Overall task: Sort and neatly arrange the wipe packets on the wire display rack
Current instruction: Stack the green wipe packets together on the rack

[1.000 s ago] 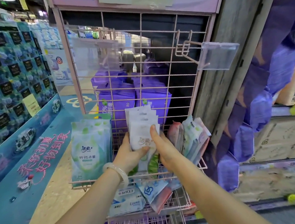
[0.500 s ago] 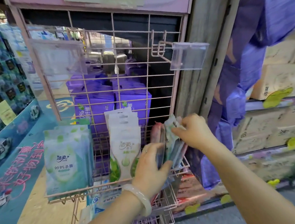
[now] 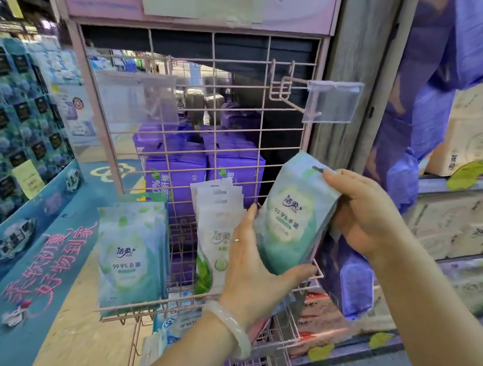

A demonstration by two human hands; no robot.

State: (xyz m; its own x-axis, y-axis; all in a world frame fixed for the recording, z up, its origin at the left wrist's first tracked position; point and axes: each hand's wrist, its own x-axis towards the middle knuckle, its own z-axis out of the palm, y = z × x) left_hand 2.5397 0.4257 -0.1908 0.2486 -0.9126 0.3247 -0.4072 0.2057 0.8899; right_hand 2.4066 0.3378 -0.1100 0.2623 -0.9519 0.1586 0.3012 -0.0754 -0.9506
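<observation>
Nearest the camera, left wrist with a smooth pale translucent bangle (image 3: 237,332). Left hand (image 3: 254,271) cups the lower edge of a glossy green-and-white soft plastic wipe packet (image 3: 291,220), thumb under its bottom, fingers flat along its left side. Right hand (image 3: 362,212) grips the packet's right edge, fingers curled behind, thumb tip near the hang slot at top. Packet is tilted, top leaning right, held in front of the right end of the pink wire display rack (image 3: 228,103), just above the shelf's front rail.

On the same shelf: a white flat pouch stack with green leaf print (image 3: 215,213), upright, middle, partly behind the left hand. Further left, apart from it, an upright row of matching green-and-white packets (image 3: 130,255). Lower tier holds blue-and-white packets (image 3: 171,330), lying loosely.

Higher on the grid, a clear plastic label holder (image 3: 332,100) on a wire hook. Behind the grid, purple soft packs (image 3: 175,170), stacked.
</observation>
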